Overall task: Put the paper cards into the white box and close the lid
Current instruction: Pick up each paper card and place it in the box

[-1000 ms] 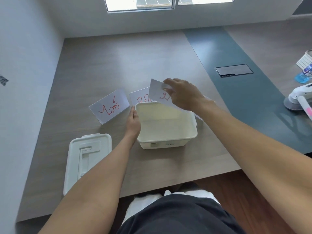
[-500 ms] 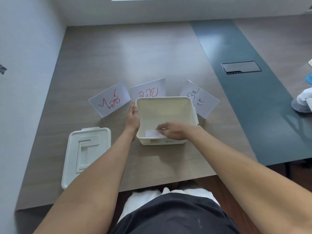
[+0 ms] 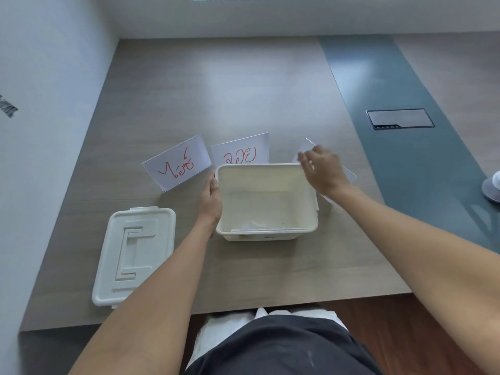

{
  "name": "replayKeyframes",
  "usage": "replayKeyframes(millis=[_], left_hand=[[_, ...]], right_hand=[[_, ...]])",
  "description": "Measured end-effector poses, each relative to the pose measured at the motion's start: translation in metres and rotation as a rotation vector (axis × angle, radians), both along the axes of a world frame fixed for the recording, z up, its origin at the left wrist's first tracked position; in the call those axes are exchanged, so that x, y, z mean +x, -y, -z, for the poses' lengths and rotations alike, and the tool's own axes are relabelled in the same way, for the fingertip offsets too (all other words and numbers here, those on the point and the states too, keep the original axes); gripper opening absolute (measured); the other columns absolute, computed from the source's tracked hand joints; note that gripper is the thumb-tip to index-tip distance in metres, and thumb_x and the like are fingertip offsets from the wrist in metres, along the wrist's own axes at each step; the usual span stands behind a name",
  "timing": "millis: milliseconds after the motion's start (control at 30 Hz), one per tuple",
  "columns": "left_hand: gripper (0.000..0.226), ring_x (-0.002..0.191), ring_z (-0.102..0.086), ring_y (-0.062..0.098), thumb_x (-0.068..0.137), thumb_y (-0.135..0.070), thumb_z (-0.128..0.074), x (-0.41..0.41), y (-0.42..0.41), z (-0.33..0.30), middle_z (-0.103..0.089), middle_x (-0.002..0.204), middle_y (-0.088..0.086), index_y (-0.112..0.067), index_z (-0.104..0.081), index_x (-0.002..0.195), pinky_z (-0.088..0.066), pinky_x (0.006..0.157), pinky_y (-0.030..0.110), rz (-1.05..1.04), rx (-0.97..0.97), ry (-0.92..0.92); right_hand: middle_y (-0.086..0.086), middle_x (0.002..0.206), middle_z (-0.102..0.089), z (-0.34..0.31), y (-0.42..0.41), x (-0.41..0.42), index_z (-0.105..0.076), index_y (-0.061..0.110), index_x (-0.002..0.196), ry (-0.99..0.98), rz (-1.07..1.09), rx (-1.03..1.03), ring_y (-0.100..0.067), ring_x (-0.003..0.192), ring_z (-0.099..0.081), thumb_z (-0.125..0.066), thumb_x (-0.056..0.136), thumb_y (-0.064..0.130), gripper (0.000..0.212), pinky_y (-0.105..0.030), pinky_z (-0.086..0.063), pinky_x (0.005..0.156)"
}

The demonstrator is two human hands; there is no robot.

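Observation:
The open white box (image 3: 266,234) stands near the table's front edge. A card (image 3: 254,226) lies flat inside it against the near wall. My left hand (image 3: 212,200) grips the box's left wall. Its white lid (image 3: 135,255) lies flat on the table to the left. Two paper cards with red writing lie behind the box: one at the left (image 3: 177,162), one in the middle (image 3: 240,152). A third card (image 3: 349,174) lies behind the box's right corner, mostly hidden by my right hand (image 3: 322,169), which hovers over it with fingers spread, holding nothing.
The wooden table (image 3: 216,90) meets a white wall on the left. A dark blue strip (image 3: 405,171) runs along the right side, with a black socket panel (image 3: 400,119) set into it. A white round object (image 3: 493,186) sits at the far right edge.
My right hand left a card in the box, rose out and moved back right, over the third card. The left hand stayed on the box.

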State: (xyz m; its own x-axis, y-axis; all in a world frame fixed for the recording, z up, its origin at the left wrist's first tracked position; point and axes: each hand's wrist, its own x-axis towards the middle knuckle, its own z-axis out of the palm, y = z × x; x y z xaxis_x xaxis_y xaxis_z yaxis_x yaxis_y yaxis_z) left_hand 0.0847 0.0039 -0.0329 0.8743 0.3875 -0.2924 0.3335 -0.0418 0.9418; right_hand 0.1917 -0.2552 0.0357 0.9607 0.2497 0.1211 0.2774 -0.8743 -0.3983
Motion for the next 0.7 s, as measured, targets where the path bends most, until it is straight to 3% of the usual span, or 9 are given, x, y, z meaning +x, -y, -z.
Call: replayKeyframes(millis=[67, 133, 233, 367, 467, 567, 700], left_hand=[[0.049, 0.144, -0.041, 0.015, 0.108, -0.043, -0.024, 0.001, 0.001, 0.0, -0.048, 0.154, -0.005, -0.029, -0.041, 0.152, -0.03, 0.121, 0.044, -0.012, 0.006, -0.012], [0.051, 0.145, -0.04, 0.015, 0.107, -0.044, -0.025, 0.001, 0.002, -0.003, -0.047, 0.155, -0.006, -0.029, -0.041, 0.152, -0.03, 0.122, 0.044, -0.016, 0.016, -0.016], [0.051, 0.146, -0.038, 0.012, 0.107, -0.044, -0.025, 0.001, 0.006, -0.005, -0.045, 0.156, -0.008, -0.029, -0.039, 0.154, -0.028, 0.123, 0.04, -0.033, 0.018, -0.017], [0.049, 0.145, -0.037, 0.01, 0.11, -0.038, -0.025, 0.002, 0.01, -0.009, -0.044, 0.156, -0.007, -0.025, -0.039, 0.155, -0.027, 0.122, 0.035, -0.063, 0.051, -0.012], [0.05, 0.145, -0.039, 0.011, 0.109, -0.04, -0.025, 0.003, 0.009, -0.007, -0.047, 0.155, -0.006, -0.024, -0.041, 0.153, -0.028, 0.122, 0.037, -0.069, 0.072, -0.016], [0.05, 0.144, -0.04, 0.011, 0.109, -0.041, -0.025, 0.005, 0.01, -0.007, -0.048, 0.154, -0.006, -0.025, -0.042, 0.153, -0.029, 0.122, 0.04, -0.066, 0.078, -0.02], [0.05, 0.144, -0.039, 0.012, 0.108, -0.042, -0.024, 0.008, 0.011, -0.009, -0.047, 0.155, -0.007, -0.027, -0.041, 0.153, -0.03, 0.122, 0.04, -0.055, 0.082, -0.034]], right_hand=[[-0.017, 0.119, -0.058, 0.0, 0.01, 0.018, -0.067, 0.01, 0.114, -0.028, 0.129, -0.048, -0.036, 0.116, -0.051, -0.041, 0.101, 0.038, 0.04, -0.043, -0.035, 0.098], [-0.017, 0.134, -0.047, 0.003, 0.018, 0.031, -0.055, 0.013, 0.134, -0.122, 0.234, -0.109, -0.035, 0.128, -0.04, -0.043, 0.1, 0.04, 0.045, -0.043, -0.028, 0.105], [-0.019, 0.142, -0.04, 0.015, 0.029, 0.039, -0.043, 0.013, 0.143, -0.241, 0.318, -0.141, -0.036, 0.133, -0.034, -0.041, 0.1, 0.044, 0.052, -0.044, -0.023, 0.11], [-0.022, 0.136, -0.049, 0.035, 0.042, 0.037, -0.04, 0.009, 0.138, -0.383, 0.294, -0.155, -0.04, 0.127, -0.045, -0.036, 0.102, 0.037, 0.046, -0.048, -0.03, 0.105], [-0.024, 0.12, -0.059, 0.038, 0.045, 0.038, -0.048, 0.003, 0.119, -0.413, 0.256, -0.114, -0.042, 0.11, -0.056, -0.042, 0.098, 0.013, 0.025, -0.044, -0.041, 0.085], [-0.024, 0.11, -0.063, 0.029, 0.041, 0.043, -0.053, 0.003, 0.107, -0.368, 0.248, -0.11, -0.042, 0.1, -0.059, -0.044, 0.09, 0.001, 0.02, -0.041, -0.043, 0.078], [-0.022, 0.102, -0.066, 0.01, 0.03, 0.056, -0.054, 0.007, 0.104, -0.236, 0.188, -0.12, -0.045, 0.093, -0.061, -0.044, 0.085, 0.0, 0.023, -0.041, -0.042, 0.074]])
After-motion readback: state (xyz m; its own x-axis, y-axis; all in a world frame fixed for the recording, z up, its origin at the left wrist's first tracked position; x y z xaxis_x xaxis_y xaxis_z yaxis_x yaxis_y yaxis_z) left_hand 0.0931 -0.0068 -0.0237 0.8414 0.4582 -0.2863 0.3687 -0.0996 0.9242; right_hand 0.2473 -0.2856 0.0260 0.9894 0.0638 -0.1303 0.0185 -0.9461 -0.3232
